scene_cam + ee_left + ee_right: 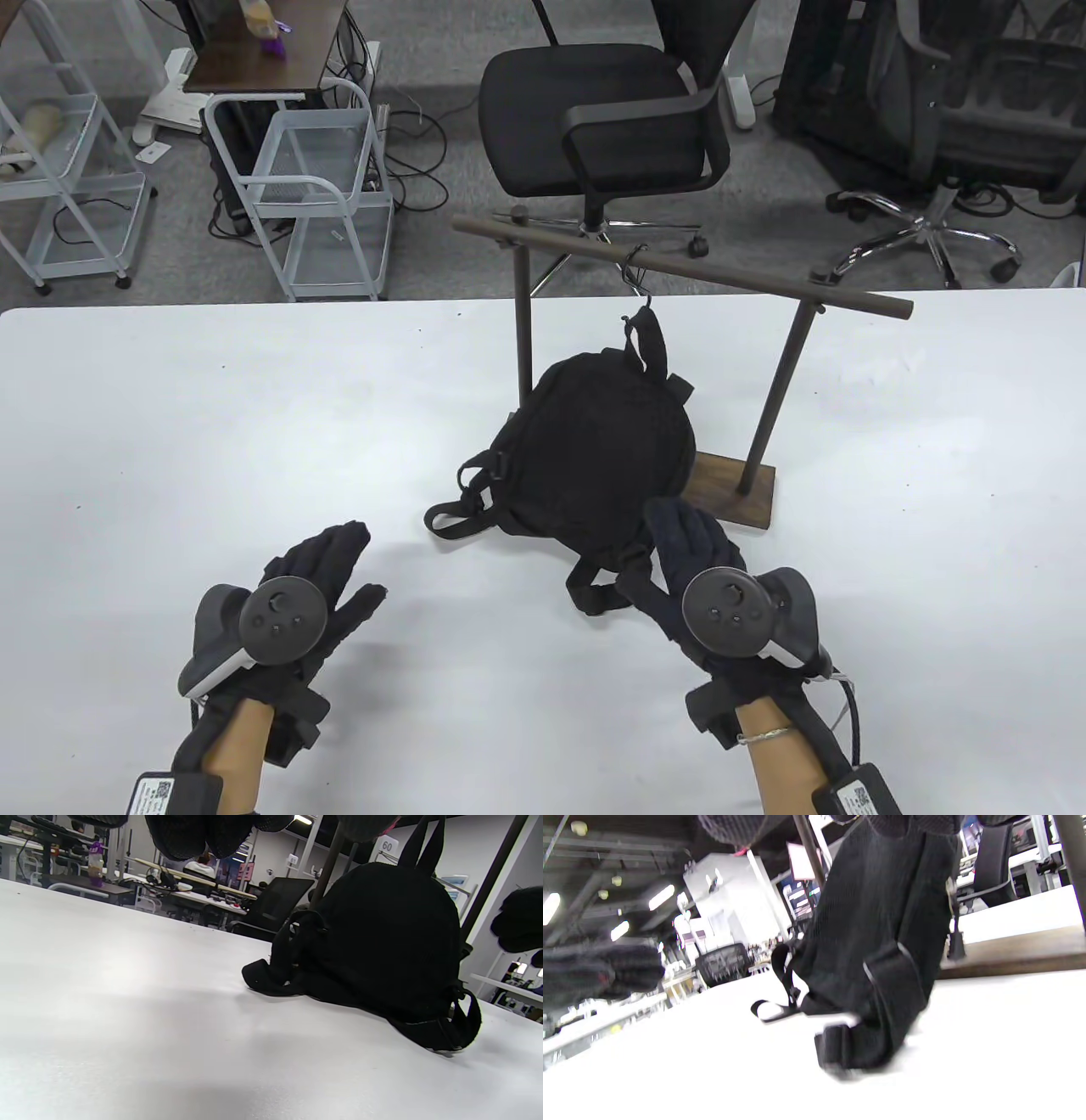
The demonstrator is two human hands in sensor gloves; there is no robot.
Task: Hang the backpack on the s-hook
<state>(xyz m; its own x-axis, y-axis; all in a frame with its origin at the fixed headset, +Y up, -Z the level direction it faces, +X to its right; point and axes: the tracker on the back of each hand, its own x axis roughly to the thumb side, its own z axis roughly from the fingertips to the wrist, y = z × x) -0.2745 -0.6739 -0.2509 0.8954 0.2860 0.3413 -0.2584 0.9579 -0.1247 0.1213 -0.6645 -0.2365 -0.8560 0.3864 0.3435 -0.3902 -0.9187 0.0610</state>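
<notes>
The black backpack (594, 441) stands on the white table (212, 441), leaning against the wooden rack. Its top loop (646, 335) is up at the s-hook (636, 276), which hangs from the rack's rod (747, 280). My right hand (649, 548) is open, its fingers stretched over the backpack's lower right edge by a shoulder strap (598, 590); I cannot tell if they touch. My left hand (361, 564) is open and empty, palm down, left of the backpack. The backpack also shows in the left wrist view (382, 942) and the right wrist view (878, 942).
The rack's wooden base (734, 492) lies behind the right hand, with two upright posts (522, 314). Another strap (462, 509) lies on the table at the backpack's left. Office chairs (611, 127) and wire carts (322, 195) stand beyond the table's far edge.
</notes>
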